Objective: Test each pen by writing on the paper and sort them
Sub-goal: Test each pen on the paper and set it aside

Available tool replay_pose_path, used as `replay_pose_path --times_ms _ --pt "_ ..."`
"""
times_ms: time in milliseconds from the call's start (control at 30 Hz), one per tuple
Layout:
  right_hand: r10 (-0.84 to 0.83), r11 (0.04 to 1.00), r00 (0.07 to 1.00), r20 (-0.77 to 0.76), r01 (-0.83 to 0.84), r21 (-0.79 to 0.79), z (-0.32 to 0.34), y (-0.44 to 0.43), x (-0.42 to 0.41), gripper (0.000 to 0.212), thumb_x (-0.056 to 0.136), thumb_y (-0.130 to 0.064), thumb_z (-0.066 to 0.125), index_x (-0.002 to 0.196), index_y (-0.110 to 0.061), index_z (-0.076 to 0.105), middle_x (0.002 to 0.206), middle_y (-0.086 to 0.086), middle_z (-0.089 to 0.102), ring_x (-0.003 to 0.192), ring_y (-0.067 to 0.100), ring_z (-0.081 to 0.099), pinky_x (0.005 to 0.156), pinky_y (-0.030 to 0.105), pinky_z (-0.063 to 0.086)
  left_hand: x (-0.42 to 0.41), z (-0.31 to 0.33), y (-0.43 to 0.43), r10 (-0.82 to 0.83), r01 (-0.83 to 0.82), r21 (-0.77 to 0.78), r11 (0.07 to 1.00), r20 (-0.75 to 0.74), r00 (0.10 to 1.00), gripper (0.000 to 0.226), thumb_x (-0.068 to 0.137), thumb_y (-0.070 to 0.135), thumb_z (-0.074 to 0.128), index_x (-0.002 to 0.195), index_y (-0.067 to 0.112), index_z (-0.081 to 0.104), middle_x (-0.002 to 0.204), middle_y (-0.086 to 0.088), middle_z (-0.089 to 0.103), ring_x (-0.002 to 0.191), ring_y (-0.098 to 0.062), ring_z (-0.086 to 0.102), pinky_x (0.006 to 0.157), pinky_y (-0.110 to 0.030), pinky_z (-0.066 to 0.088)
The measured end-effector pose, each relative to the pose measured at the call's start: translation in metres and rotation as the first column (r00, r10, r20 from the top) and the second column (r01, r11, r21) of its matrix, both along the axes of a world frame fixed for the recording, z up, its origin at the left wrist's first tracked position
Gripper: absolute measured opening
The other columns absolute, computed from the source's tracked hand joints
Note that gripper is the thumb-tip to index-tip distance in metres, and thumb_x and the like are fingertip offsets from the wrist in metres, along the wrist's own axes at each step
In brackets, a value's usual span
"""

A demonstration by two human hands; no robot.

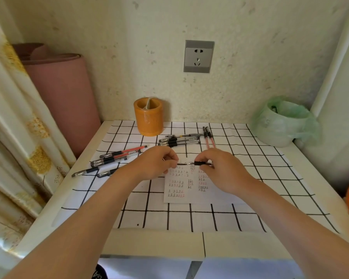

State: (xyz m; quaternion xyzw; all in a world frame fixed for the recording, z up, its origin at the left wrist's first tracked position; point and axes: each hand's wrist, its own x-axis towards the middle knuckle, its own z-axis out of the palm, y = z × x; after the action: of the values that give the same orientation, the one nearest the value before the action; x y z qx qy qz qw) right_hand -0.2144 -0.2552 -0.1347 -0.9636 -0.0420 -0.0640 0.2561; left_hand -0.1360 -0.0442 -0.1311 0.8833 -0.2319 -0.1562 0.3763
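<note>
White tablecloth with black grid (250, 141), orange cylindrical pen holder (148, 119), white paper sheet with black and red marks (179, 198), red-barrelled pens with black grips (129, 151), clear plastic pen with black grip (201, 163), pink rolled mat (63, 97), pale green plastic bag (284, 121).

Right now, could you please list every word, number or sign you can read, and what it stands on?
"正": handwritten repeatedly in black and red rows on the paper.
Labels on the black pens: too small to read.
</note>
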Motion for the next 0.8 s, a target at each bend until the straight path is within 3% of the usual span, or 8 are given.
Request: replay_pose_path --times_ms 133,267,400,500,633,733,800 --pt "0.045 0.999 0.999 0.004 -0.045 0.020 0.001 0.002 0.001 0.020 0.095 -0.021 0.061 0.107 -0.035 0.068 0.107 -0.017 0.064 0.098 0.009 0.061 0.088 0.037 0.052 -0.003 0.002 -0.002 -0.016 0.016 0.003 1.000 0.003 1.000 0.004 0.092 0.021 0.065 0.095 0.025 0.065 0.093 0.001 0.070 0.071 -0.008 0.063 0.068 -0.021 0.054" --pt "0.094 0.996 0.995 0.016 -0.094 -0.011 -0.003 0.006 0.002 0.022 0.097 -0.023 0.059 0.113 -0.034 0.068 0.106 -0.017 0.063 0.098 0.007 0.059 0.086 0.030 0.049 -0.007 0.004 -0.007 -0.039 0.039 -0.010 0.999 0.014 0.999 0.007 0.092 0.026 0.065 0.097 0.024 0.069 0.090 0.007 0.069 0.069 -0.005 0.062 0.058 -0.011 0.046" --pt "0.171 0.980 0.985 0.001 -0.170 -0.102 -0.004 0.011 0.002 0.029 0.099 -0.019 0.047 0.122 -0.027 0.064 0.106 -0.011 0.062 0.092 0.008 0.056 0.080 0.032 0.048 -0.011 0.003 -0.013 0.005 -0.010 -0.103 0.995 -0.051 0.999 0.012 0.087 0.028 0.072 0.096 0.022 0.065 0.084 0.001 0.071 0.066 -0.007 0.064 0.061 -0.017 0.047" --pt "0.193 0.959 0.981 0.009 -0.187 -0.213 -0.001 0.018 0.000 0.015 0.095 -0.036 0.045 0.099 -0.028 0.056 0.083 -0.013 0.055 0.074 0.008 0.052 0.066 0.032 0.043 -0.015 0.007 -0.017 0.011 -0.028 -0.174 0.984 -0.100 0.995 0.014 0.086 0.025 0.074 0.092 0.014 0.068 0.081 0.001 0.073 0.063 -0.006 0.063 0.053 -0.011 0.043" --pt "0.140 0.919 0.990 0.007 -0.127 -0.374 0.007 0.028 0.003 0.045 0.088 -0.073 0.039 0.072 -0.033 0.052 0.058 -0.009 0.053 0.054 0.005 0.049 0.051 0.027 0.035 -0.019 0.013 -0.015 -0.021 0.000 -0.163 0.987 -0.126 0.992 0.017 0.092 0.029 0.066 0.083 0.015 0.069 0.074 0.004 0.070 0.063 -0.001 0.061 0.055 -0.011 0.043" --pt "0.092 0.917 0.995 0.024 -0.075 -0.393 0.007 0.034 0.008 0.056 0.087 -0.073 0.037 0.065 -0.027 0.060 0.049 -0.005 0.051 0.048 0.008 0.046 0.050 0.028 0.038 -0.020 0.019 -0.007 -0.057 0.041 -0.143 0.989 -0.114 0.992 0.023 0.097 0.029 0.056 0.085 0.015 0.070 0.076 0.003 0.070 0.066 -0.002 0.063 0.061 -0.016 0.045" --pt "0.048 0.938 0.998 0.029 -0.035 -0.346 0.006 0.037 0.014 0.059 0.089 -0.067 0.039 0.055 -0.020 0.049 0.046 -0.003 0.044 0.045 0.012 0.041 0.051 0.030 0.041 -0.015 0.021 0.004 -0.002 -0.008 -0.136 0.991 -0.074 0.997 0.022 0.099 0.025 0.052 0.091 0.016 0.070 0.079 0.006 0.070 0.070 -0.007 0.064 0.063 -0.018 0.047"
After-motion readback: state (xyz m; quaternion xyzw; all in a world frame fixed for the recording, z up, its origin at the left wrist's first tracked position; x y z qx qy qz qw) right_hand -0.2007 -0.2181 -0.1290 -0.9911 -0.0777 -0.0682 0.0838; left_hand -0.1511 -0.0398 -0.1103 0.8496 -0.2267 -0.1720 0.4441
